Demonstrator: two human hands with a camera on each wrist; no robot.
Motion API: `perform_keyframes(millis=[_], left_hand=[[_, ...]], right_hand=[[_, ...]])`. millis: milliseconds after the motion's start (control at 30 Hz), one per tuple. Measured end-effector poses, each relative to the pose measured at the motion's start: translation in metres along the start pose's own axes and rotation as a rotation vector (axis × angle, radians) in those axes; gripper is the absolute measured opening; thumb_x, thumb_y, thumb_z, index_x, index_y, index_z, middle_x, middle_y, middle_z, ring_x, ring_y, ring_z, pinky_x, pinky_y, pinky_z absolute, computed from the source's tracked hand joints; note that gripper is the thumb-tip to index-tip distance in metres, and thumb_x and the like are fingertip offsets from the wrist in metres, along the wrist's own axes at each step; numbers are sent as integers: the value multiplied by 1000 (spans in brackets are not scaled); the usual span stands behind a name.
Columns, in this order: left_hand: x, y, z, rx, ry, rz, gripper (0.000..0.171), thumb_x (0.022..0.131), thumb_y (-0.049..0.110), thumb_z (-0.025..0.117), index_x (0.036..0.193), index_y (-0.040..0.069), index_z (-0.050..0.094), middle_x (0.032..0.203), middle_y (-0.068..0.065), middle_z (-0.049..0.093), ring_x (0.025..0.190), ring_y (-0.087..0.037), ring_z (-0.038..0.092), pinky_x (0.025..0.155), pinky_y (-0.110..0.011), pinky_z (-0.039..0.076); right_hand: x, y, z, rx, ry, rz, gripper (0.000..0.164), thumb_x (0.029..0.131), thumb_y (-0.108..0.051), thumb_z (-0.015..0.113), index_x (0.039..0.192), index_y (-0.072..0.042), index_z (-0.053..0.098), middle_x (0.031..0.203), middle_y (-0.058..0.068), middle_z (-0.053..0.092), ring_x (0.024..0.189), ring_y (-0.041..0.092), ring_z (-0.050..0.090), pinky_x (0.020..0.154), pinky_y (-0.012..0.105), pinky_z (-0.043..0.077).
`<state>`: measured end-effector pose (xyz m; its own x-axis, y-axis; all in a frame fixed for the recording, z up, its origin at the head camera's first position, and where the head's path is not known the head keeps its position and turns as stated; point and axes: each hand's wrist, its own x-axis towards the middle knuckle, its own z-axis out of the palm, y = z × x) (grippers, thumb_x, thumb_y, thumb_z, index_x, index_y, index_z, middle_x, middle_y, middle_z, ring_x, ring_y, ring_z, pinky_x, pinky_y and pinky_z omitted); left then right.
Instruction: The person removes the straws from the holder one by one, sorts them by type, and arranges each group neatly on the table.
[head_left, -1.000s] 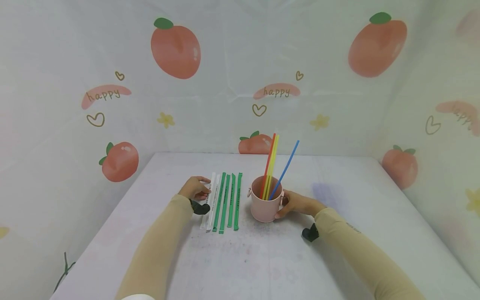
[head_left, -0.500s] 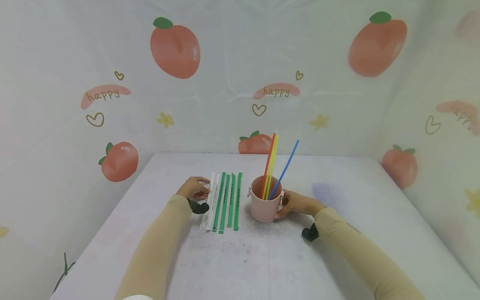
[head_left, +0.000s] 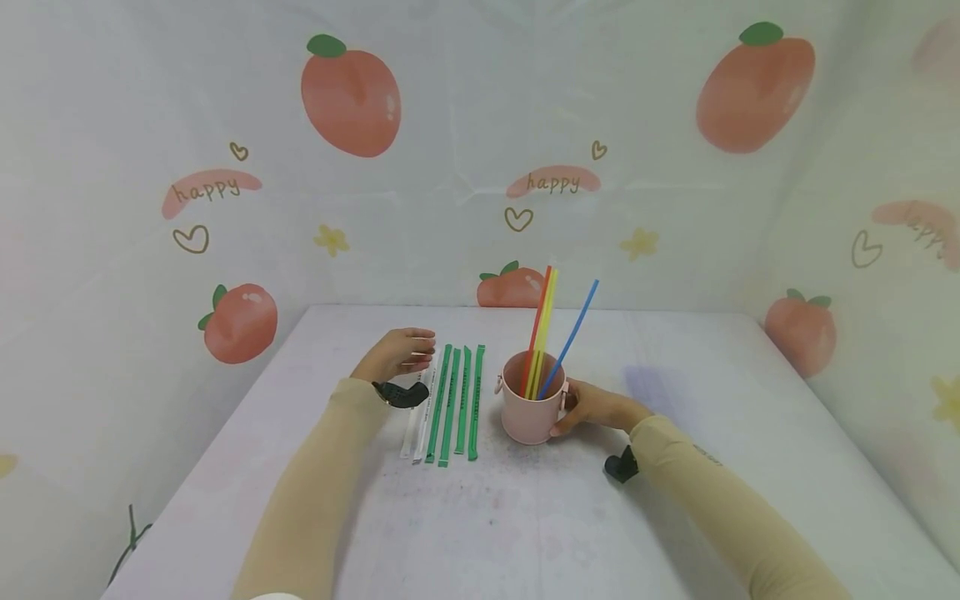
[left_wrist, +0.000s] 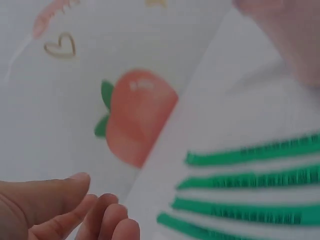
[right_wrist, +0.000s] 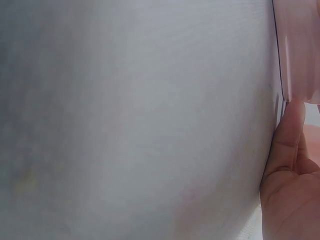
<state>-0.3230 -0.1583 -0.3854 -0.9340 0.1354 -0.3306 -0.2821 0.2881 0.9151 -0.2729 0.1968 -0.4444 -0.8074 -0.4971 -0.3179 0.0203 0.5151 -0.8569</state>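
Note:
My right hand (head_left: 597, 407) grips the right side of a small pink bucket (head_left: 525, 421); its thumb (right_wrist: 287, 145) touches the bucket's bottom edge in the right wrist view. Out of the bucket lean a red straw (head_left: 537, 325), yellow straws (head_left: 545, 325) and a blue straw (head_left: 572, 333). Over the far ends of two white wrapped straws (head_left: 422, 433) hovers my left hand (head_left: 397, 352), fingers loosely bent and nothing held. Several green wrapped straws (left_wrist: 250, 180) lie side by side just right of the white ones, between left hand and bucket.
The white table (head_left: 487, 542) ends at a cloth backdrop (head_left: 450, 233) printed with peaches. Another printed cloth stands along the right side. A dark cord (head_left: 131, 537) shows at the lower left edge.
My left hand has lifted from beside the white wrapped straws and moved up and slightly right over their far ends. The right hand, bucket and straws stay where they were.

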Motion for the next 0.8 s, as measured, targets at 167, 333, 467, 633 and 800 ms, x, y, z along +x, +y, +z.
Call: perform_keyframes(millis=[167, 333, 467, 633, 800], left_hand=[[-12, 23, 18, -34, -59, 124, 44, 99, 16, 56, 141, 6, 47, 132, -18, 53, 118, -30, 56, 97, -32, 51], [-22, 43, 44, -48, -110, 198, 43, 97, 15, 59, 138, 8, 49, 130, -15, 56, 114, -26, 59, 99, -35, 50], [-24, 53, 64, -52, -126, 217, 41, 98, 17, 58, 137, 7, 51, 128, -15, 58, 114, -29, 60, 97, -36, 52], [-21, 57, 85, -72, -130, 241, 37, 96, 15, 61, 132, 6, 55, 124, -16, 59, 115, -34, 59, 95, -37, 53], [-19, 57, 100, -77, -123, 306, 34, 95, 12, 63, 127, 3, 58, 124, -18, 60, 117, -38, 58, 98, -38, 52]], right_hand=[[1, 1, -1, -5, 3, 6, 66, 73, -15, 85, 125, -3, 47, 104, 8, 42, 104, 26, 37, 84, 38, 34], [0, 0, -1, -4, 2, 11, 67, 74, -15, 84, 128, -3, 46, 106, 9, 42, 105, 26, 37, 86, 38, 34], [0, -1, -1, -3, -2, 8, 67, 74, -15, 84, 128, -3, 45, 105, 8, 41, 104, 26, 36, 85, 38, 34], [-1, -1, -1, 1, -6, 5, 64, 75, -14, 84, 125, -4, 46, 100, 7, 41, 102, 25, 37, 81, 38, 33], [0, 1, -1, -2, -8, -8, 61, 75, -13, 83, 123, -4, 47, 99, 6, 41, 100, 25, 38, 80, 36, 34]])
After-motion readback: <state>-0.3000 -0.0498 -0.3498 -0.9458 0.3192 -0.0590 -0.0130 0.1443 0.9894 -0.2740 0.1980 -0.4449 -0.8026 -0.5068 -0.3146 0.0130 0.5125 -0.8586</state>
